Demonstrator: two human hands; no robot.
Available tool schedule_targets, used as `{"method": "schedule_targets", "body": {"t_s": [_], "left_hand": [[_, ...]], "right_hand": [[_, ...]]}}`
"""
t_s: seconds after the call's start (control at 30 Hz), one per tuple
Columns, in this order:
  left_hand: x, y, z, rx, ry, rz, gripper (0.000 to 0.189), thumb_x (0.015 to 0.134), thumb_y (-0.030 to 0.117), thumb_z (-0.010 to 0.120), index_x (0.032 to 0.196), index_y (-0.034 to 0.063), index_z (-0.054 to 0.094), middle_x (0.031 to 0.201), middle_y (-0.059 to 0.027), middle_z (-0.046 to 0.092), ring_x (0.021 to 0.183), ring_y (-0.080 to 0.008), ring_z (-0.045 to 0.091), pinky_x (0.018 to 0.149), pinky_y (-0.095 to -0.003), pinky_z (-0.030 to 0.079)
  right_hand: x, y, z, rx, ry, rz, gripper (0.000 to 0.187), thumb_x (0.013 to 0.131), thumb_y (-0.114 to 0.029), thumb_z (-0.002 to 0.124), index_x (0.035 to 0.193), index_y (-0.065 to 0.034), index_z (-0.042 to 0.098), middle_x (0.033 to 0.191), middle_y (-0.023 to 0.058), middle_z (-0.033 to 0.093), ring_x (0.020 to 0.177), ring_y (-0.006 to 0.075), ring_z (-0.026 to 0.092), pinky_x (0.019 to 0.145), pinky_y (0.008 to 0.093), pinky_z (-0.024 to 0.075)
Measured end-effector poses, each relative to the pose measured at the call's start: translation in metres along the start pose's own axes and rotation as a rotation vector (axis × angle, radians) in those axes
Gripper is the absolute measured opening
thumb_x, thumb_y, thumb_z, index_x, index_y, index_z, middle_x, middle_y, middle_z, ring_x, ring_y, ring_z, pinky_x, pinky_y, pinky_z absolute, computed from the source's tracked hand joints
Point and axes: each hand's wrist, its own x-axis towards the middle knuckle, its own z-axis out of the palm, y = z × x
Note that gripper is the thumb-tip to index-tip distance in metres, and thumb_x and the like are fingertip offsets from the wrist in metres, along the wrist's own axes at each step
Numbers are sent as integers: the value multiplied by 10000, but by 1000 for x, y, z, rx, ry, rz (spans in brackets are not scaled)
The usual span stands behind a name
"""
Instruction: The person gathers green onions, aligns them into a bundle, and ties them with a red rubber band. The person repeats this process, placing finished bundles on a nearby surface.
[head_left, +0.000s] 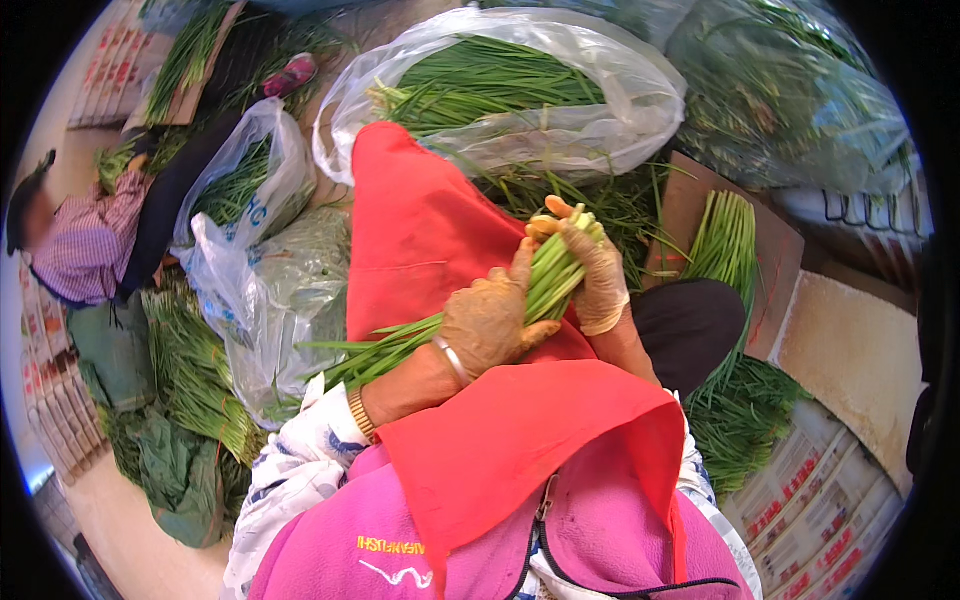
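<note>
A bunch of green garlic chives (553, 279) lies slantwise over the red apron (397, 247), its pale stem ends at the upper right. My left hand (491, 319), stained and with a silver bangle at the wrist, is closed around the lower part of the stems. The long leaves trail out below it toward the left. My right hand (596, 274), in a thin soiled glove, grips the bunch close to the pale ends. Loose leaf scraps (592, 206) lie just beyond my hands.
Ahead stands an open clear plastic bag (637, 135) of chives. To the right, a bundle (721, 232) rests on a brown board (784, 240). Plastic bags (262, 292) and tied bunches (199, 367) lie left, near another person (90, 240) handling greens.
</note>
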Motion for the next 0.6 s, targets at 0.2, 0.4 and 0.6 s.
{"method": "schedule_targets", "body": {"t_s": [0.2,0.4,0.6], "left_hand": [[2,3,1,60,151,168,1115,651,569,706,1439,13,146,857,-159,593,796,-317,629,615,-404,524],[-16,-38,-12,-246,54,170,812,668,465,729,1312,110,386,970,-147,639,881,-285,641,688,-420,506],[-32,-57,-22,-369,-128,45,615,750,310,713,1296,171,465,1026,-132,650,961,-292,624,816,-361,477]], "right_hand": [[21,-21,-29,-12,-10,-92,489,773,-226,685,1179,-26,500,934,94,628,834,196,605,782,321,502],[26,-127,-94,19,191,-495,385,769,-138,639,1129,-38,548,927,76,618,872,211,603,804,375,517],[2,-179,-137,62,13,-602,424,841,-133,564,1238,-7,485,900,61,636,848,177,607,791,366,520]]}}
